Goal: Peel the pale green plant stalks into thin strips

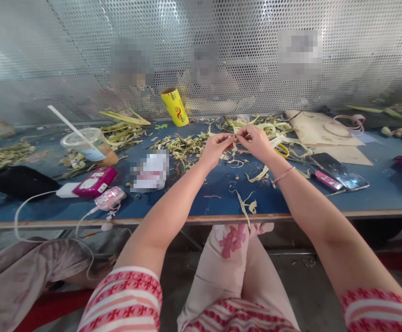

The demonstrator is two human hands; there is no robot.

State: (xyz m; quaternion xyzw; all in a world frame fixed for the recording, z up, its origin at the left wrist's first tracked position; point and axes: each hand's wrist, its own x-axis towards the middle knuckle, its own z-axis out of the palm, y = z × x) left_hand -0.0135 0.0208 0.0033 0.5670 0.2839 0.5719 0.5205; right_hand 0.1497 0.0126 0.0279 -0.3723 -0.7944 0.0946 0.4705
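My left hand (218, 146) and my right hand (255, 140) meet over the blue table, fingertips almost touching. Both are closed in a pinch on a small pale piece of dried plant (234, 145), mostly hidden by the fingers. Behind and left of them spreads a heap of dried greenish-yellow plant pieces (183, 146). Long pale husk-like strips (272, 127) lie behind my right hand. Beside that wrist is a yellow ring (282, 150). A loose pale strip (244, 207) hangs over the table's front edge below my hands.
A yellow cardboard tube (175, 107) stands by the perforated metal screen (249, 27). Left are a drink cup with straw (90, 146), a purple box (95, 181), a pink case (110, 198) and white cables. Right lie brown paper (311, 131) and a phone (353, 180). Someone sits close at left.
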